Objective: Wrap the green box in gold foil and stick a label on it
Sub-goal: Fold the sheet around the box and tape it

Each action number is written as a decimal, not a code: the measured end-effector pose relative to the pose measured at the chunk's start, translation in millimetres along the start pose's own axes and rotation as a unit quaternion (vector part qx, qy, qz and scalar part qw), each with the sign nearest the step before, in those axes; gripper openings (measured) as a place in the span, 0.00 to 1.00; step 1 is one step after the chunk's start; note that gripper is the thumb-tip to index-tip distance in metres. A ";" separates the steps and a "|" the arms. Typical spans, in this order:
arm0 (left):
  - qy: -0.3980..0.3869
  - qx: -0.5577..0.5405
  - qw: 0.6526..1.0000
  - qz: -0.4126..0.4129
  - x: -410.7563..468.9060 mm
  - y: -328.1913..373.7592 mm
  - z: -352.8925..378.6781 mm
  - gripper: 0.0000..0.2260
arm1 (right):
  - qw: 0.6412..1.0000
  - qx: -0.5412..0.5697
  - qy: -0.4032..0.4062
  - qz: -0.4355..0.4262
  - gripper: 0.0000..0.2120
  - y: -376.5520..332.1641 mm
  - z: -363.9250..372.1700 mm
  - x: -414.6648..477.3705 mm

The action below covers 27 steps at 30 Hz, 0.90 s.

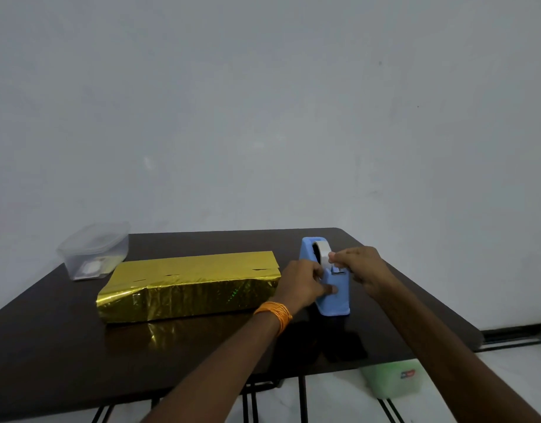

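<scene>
Blue plastic, under my left hand (306, 285): fingers closed around the side of the tape dispenser (325, 280), which I judge is being steadied on the table (80, 346).

Right hand (359, 267): thumb and forefinger pinched shut on the free end of the tape, just above the dispenser's cutter; I read this as drawing off a strip.

Tape roll (321, 251): white, seated in the top of the dispenser, touching my right fingertips.

Wristband (275, 314): orange threads around my left wrist.

Green box (190, 285): fully covered in gold foil (202, 264), lying flat just to the left of the dispenser; no green shows. My left hand is near its right end but I cannot tell whether it touches.

Foil seam: runs along the top face, with a few small dark gaps where the edge lifts; I judge it not yet fully taped down.

Clear container (93, 251): at the far left corner of the table, well apart from my hands; pale round items inside, too blurred to identify, possibly the labels.

Progress, as I judge it: wrapping essentially done; securing the seam or end flap with tape is in hand.

Remaining: pressing the tape on, then fetching and sticking a label; none is visible on the foil.
</scene>
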State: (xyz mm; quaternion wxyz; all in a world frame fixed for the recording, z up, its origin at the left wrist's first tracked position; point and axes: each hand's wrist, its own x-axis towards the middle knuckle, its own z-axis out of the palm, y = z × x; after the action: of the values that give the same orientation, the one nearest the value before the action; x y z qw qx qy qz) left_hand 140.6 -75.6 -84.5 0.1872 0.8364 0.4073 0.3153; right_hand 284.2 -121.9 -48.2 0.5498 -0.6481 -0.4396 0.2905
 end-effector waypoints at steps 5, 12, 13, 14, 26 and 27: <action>0.013 -0.005 1.000 0.004 -1.9 0.4 3.6 0.20 | 0.995 -0.058 0.051 -0.062 0.11 5.2 0.4 -7.0; 0.031 -0.011 0.999 0.008 -6.1 3.2 4.2 0.18 | 0.995 -0.041 0.059 -0.070 0.16 31.3 -7.3 -29.9; 0.033 -0.011 0.999 0.011 -6.8 3.0 4.5 0.17 | 0.995 -0.039 0.061 -0.066 0.16 34.1 -6.9 -31.9; 0.033 -0.010 0.999 0.013 -7.1 2.6 5.0 0.17 | 0.995 -0.039 0.061 -0.062 0.15 36.5 -6.4 -34.0; 0.019 -0.023 0.999 0.016 -8.9 1.5 7.6 0.19 | 0.947 -0.291 0.062 -0.121 0.18 55.3 -15.3 -46.8; 0.010 -0.020 1.000 0.015 -9.6 1.8 6.5 0.20 | 0.945 -0.282 0.078 -0.143 0.16 57.3 -17.3 -50.3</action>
State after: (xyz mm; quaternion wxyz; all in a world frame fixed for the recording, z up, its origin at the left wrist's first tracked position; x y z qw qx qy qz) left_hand 141.5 -84.7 -91.9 0.1955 0.8354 0.3899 0.3346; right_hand 291.0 -175.1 -105.1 0.4125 -0.7278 -0.5475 0.0215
